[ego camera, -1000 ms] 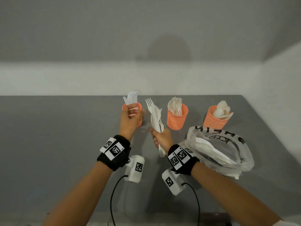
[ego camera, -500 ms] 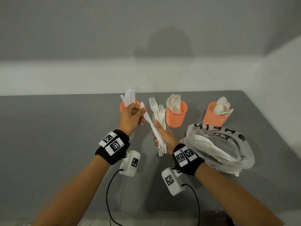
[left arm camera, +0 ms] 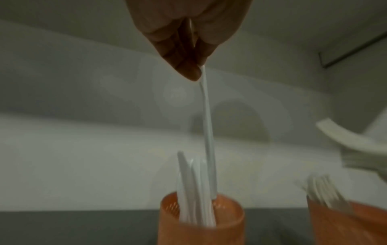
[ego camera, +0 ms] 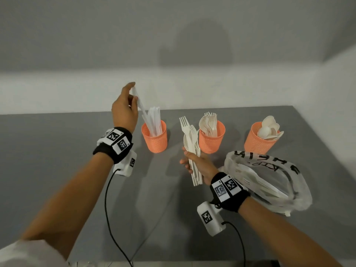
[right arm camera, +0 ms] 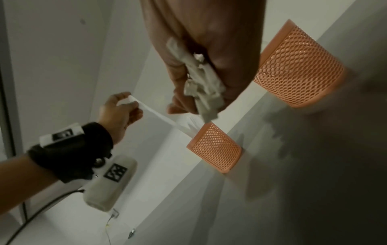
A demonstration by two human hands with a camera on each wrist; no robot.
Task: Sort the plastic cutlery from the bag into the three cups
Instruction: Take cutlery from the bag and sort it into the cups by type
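Note:
Three orange mesh cups stand in a row on the grey table. The left cup (ego camera: 155, 138) holds white knives, the middle cup (ego camera: 211, 138) forks, the right cup (ego camera: 257, 138) spoons. My left hand (ego camera: 125, 110) is raised above the left cup and pinches a white knife (ego camera: 141, 108) by its upper end; the knife's lower end reaches into that cup (left arm camera: 201, 220). My right hand (ego camera: 198, 164) grips a bundle of forks (ego camera: 190, 143) upright, in front of the middle cup. In the right wrist view the bundle's handle ends (right arm camera: 201, 82) stick out of my fist.
A crumpled clear plastic bag (ego camera: 269, 182) with black lettering lies right of my right wrist, with more white cutlery inside. A pale wall runs along the table's far edge and right side. Wrist-camera cables trail toward the near table edge.
My left hand pulled one knife from the bundle, rose and carried it over the left cup, tip lowered into it. My right hand stayed about where it was with the remaining cutlery.

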